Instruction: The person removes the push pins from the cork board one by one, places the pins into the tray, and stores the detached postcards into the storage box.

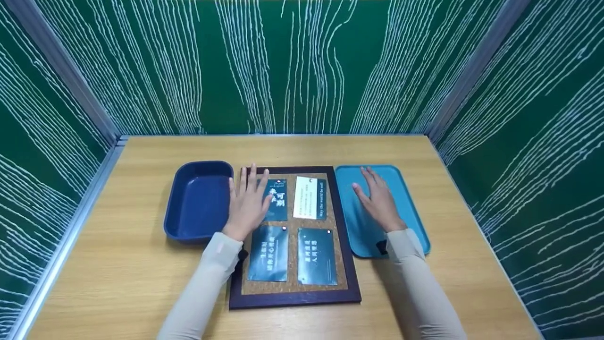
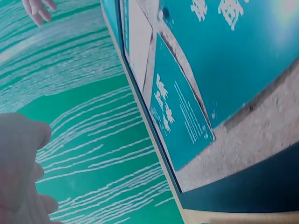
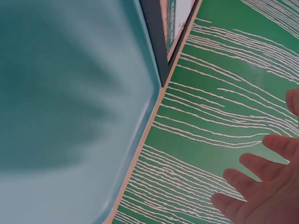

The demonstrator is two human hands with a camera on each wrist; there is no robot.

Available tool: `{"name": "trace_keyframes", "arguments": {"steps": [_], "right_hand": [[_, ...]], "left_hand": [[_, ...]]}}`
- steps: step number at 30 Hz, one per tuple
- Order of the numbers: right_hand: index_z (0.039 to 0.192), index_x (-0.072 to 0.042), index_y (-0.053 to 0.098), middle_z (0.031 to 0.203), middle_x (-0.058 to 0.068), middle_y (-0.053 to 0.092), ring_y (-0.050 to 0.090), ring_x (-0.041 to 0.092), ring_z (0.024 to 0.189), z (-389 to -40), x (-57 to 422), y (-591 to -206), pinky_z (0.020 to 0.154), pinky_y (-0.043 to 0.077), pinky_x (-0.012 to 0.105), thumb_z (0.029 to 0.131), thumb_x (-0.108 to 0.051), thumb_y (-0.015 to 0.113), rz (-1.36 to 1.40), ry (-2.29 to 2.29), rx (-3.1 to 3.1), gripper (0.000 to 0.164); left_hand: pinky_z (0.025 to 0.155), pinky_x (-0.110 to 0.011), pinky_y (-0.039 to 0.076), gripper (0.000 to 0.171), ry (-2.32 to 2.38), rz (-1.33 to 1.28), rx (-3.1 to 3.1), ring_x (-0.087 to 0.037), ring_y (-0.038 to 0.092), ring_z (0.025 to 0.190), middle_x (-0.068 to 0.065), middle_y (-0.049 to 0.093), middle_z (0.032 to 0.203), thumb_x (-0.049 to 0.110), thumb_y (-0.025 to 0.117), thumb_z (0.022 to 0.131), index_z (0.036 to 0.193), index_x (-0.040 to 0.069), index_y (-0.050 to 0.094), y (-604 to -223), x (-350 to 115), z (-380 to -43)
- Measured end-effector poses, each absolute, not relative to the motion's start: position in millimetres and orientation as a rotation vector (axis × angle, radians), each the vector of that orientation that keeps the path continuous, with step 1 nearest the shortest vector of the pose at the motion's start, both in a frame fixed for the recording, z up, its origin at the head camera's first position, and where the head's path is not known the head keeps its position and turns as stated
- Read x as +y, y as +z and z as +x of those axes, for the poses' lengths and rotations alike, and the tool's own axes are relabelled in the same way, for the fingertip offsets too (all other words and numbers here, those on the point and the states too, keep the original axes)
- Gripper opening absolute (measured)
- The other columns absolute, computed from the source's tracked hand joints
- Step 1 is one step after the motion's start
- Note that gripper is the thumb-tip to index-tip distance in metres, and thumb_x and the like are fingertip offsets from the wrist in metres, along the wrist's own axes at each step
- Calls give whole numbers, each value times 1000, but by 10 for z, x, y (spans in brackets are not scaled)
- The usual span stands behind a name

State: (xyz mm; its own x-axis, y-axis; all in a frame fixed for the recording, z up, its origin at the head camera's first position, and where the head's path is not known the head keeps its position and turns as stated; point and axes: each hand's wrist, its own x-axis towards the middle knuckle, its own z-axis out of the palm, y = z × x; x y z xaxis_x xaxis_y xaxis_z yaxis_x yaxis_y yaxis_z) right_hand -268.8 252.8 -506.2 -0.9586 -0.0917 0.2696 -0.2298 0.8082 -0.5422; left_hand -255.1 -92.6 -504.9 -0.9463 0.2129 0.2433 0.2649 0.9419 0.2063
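Observation:
My left hand is above the left side of a dark-framed cork board, its fingers spread and holding nothing. Four-cornered cards are pinned on the board: a dark teal card partly hidden by that hand, a white-and-teal card, and two teal cards nearer the front, a left one and a right one. Over the light blue tray my right hand has its fingers extended, with nothing held. In the right wrist view, a hand's shadow falls on the tray.
A deep navy blue bin stands left of the board. All lie on a wooden table. Green panels with white wavy lines and metal corner posts enclose the table at the back and sides.

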Motion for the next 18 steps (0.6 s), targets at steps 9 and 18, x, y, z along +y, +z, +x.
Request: {"name": "trace_keyframes", "arguments": {"steps": [9, 18], "right_hand": [[121, -5, 65, 121, 16, 63, 58, 32, 109, -2626, 2517, -5050, 95, 48, 51, 96, -29, 59, 309, 1190, -2677, 35], [113, -2, 69, 108, 14, 69, 60, 26, 94, -2600, 2454, -5126, 81, 51, 37, 94, -26, 63, 299, 1340, -2832, 31]], "left_hand": [[119, -58, 4, 61, -396, -486, -2873, -30, 2, 150, -8, 3, 163, 45, 37, 101, 155, 24, 16, -5164, -832, -2357], [119, -57, 2, 62, -371, -665, -2899, -28, 4, 150, -5, 6, 163, 46, 36, 102, 155, 26, 13, -5242, -684, -2121]]}}
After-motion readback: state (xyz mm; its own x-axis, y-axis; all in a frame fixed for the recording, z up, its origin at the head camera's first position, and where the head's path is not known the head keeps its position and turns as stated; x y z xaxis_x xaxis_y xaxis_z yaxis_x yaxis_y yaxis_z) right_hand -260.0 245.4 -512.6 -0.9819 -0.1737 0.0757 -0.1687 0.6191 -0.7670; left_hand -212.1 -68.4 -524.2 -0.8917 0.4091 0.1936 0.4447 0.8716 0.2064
